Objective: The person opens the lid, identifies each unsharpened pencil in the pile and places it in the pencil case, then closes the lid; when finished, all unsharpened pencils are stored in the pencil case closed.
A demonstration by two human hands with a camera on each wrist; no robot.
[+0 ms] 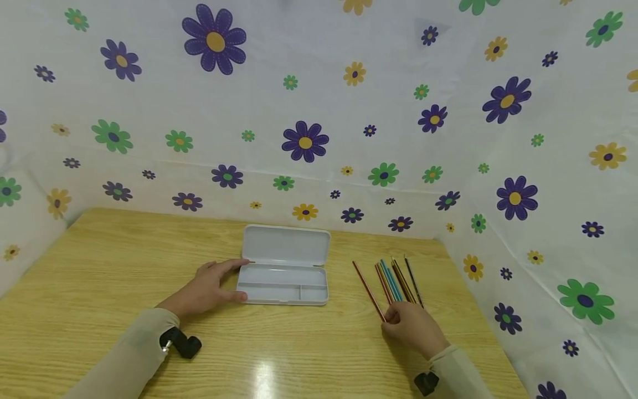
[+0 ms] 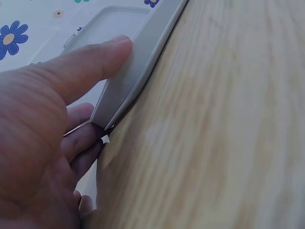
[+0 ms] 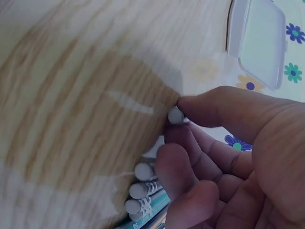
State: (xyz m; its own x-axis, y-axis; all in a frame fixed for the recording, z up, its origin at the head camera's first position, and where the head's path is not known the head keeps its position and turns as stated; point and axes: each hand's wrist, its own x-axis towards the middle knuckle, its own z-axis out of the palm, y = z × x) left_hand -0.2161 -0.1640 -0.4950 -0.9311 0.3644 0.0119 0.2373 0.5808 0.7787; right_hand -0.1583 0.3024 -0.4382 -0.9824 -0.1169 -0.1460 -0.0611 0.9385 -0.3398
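Note:
A white pencil case (image 1: pixel 284 302) lies on the wooden table with its lid (image 1: pixel 286 245) tipped back; no items show in its compartments. My left hand (image 1: pixel 206 288) touches the case's left side, thumb and index finger stretched out and apart. In the left wrist view, the thumb (image 2: pixel 102 57) lies against the case while other fingers are near its corner. To the right, my right hand (image 1: pixel 416 327) pinches a red pencil (image 1: pixel 368 289) near its close end, between thumb and fingers. Several more pencils (image 1: pixel 392 281), reddish, blue, yellow-and-black and dark, lie beside it, partly hidden by that hand.
The wooden table (image 1: pixel 149 249) is backed by a white flowered cloth (image 1: pixel 259 94), which also hangs along both sides. Black wrist mounts (image 1: pixel 181 342) sit at both sleeves. Pale pencil ends (image 3: pixel 138 191) line up close below the right fingers.

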